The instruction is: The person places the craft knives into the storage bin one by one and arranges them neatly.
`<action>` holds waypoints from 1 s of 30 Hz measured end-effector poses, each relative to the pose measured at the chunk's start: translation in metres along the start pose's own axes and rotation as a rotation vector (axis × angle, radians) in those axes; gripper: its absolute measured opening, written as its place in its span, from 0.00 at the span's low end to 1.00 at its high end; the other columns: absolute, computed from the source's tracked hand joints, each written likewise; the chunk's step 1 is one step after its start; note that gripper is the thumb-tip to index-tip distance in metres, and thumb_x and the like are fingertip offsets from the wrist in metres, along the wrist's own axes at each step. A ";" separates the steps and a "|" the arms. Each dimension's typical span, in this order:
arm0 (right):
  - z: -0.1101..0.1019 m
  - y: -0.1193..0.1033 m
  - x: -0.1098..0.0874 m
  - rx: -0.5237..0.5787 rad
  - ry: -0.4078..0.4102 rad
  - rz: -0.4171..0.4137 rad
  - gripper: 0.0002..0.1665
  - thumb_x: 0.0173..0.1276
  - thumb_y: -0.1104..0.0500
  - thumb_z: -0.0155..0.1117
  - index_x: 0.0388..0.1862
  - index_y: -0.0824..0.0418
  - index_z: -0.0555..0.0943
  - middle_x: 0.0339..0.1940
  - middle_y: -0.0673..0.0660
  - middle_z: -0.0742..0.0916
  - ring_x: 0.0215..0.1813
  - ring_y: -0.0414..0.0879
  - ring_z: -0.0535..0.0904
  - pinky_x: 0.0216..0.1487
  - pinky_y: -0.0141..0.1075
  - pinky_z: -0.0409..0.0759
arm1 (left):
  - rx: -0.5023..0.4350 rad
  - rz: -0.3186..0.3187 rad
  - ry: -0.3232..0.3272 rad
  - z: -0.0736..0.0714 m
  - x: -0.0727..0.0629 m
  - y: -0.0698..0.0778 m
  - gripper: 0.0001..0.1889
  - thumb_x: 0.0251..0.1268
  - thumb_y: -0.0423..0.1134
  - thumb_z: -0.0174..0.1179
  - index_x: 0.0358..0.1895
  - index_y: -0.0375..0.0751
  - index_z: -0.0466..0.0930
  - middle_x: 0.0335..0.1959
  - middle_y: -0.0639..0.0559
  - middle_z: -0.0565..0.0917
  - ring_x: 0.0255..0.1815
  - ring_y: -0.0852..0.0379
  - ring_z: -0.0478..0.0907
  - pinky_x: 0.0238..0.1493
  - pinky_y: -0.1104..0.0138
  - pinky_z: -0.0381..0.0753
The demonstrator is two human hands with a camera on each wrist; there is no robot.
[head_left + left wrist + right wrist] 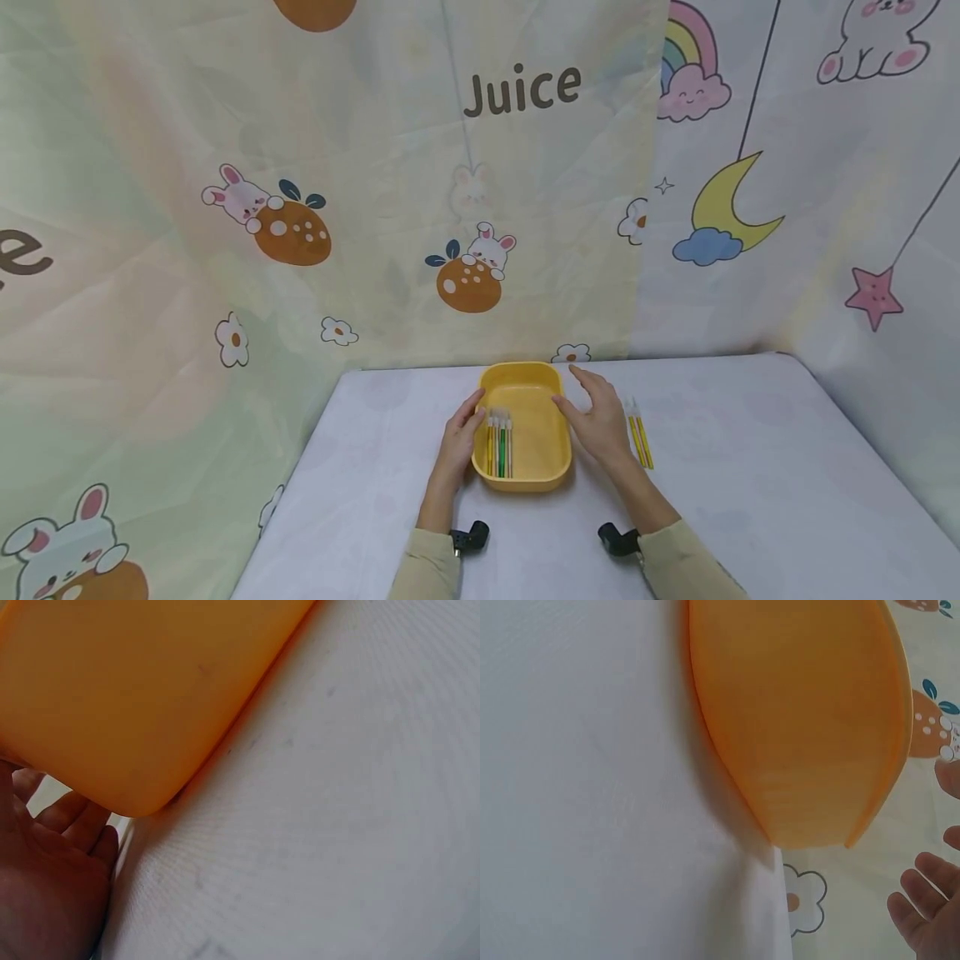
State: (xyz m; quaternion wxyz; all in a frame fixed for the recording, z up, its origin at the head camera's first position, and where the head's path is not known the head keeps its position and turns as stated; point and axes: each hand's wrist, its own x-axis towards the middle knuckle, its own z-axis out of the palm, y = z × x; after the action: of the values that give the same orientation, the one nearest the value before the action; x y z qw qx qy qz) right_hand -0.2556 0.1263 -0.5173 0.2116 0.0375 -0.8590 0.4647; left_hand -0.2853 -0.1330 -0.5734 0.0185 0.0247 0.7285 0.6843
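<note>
Tray (536, 425), yellow w/ rounded corners, sits nr the rear edge of the white worktop (750, 467), a bit L of that edge's middle, one short end facing the edge. L hand (455, 442) is at the tray's L wall: thumb up by the rim, fingers along the outside, relaxed & loosely bent, small gaps showing btwn some of them in the L wrist view; can't tell if the thumb presses the rim. R hand (602, 425) is by the tray's R side, toward its rear R corner: fingers extended & spread, thumb well away from the index, thumb tip nr the R rim; can't tell if it touches. R wrist view has the visible fingertips apart from the tray.

Inside, toward the tray's front L corner, a row of thin sticks (502, 450) w/ pale tips (yellow, green, brownish) lies side by side along the L wall, tips toward the rear edge. 2 yellow sticks (637, 442) lie on the worktop just R of the R hand, approx parallel, pale tips also rearward. Behind the rear edge hangs a printed backdrop (390, 250) w/ rabbits, fruit & "Juice".
</note>
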 end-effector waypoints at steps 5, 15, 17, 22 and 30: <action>-0.004 0.004 0.001 -0.003 -0.010 0.024 0.41 0.67 0.47 0.76 0.76 0.57 0.73 0.73 0.61 0.79 0.72 0.60 0.75 0.74 0.58 0.73 | -0.012 -0.006 -0.003 0.001 -0.001 0.002 0.23 0.83 0.46 0.51 0.76 0.63 0.72 0.81 0.59 0.66 0.86 0.52 0.54 0.86 0.49 0.50; -0.013 0.013 0.003 -0.010 -0.008 0.035 0.40 0.67 0.50 0.76 0.75 0.58 0.74 0.70 0.64 0.80 0.64 0.62 0.80 0.64 0.57 0.82 | -0.021 -0.003 -0.005 0.001 -0.002 0.004 0.23 0.83 0.47 0.52 0.76 0.63 0.72 0.81 0.58 0.66 0.86 0.52 0.54 0.86 0.49 0.50; -0.014 0.015 0.003 -0.021 -0.013 0.036 0.40 0.67 0.50 0.76 0.75 0.59 0.74 0.70 0.64 0.80 0.64 0.62 0.80 0.64 0.57 0.82 | -0.023 -0.002 -0.005 0.001 -0.002 0.003 0.23 0.83 0.48 0.52 0.76 0.62 0.72 0.81 0.58 0.66 0.86 0.52 0.54 0.86 0.49 0.50; -0.017 0.016 0.004 -0.043 -0.022 0.047 0.41 0.67 0.50 0.77 0.76 0.59 0.73 0.71 0.64 0.80 0.64 0.62 0.80 0.64 0.57 0.82 | -0.014 0.007 -0.005 0.001 -0.003 0.001 0.23 0.82 0.50 0.53 0.76 0.62 0.72 0.81 0.58 0.66 0.86 0.52 0.54 0.86 0.49 0.50; -0.023 0.019 0.007 -0.048 -0.024 0.073 0.41 0.67 0.51 0.77 0.76 0.59 0.73 0.70 0.65 0.80 0.64 0.63 0.80 0.65 0.57 0.82 | -0.017 0.011 -0.002 0.001 -0.003 0.002 0.23 0.82 0.48 0.53 0.76 0.61 0.72 0.81 0.57 0.66 0.86 0.51 0.55 0.86 0.49 0.51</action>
State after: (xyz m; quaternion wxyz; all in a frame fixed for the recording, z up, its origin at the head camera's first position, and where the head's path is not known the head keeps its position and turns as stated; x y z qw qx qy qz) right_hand -0.2596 0.1573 -0.5182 0.1850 0.0066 -0.8733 0.4506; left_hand -0.2821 -0.1322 -0.5713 0.0156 0.0293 0.7224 0.6907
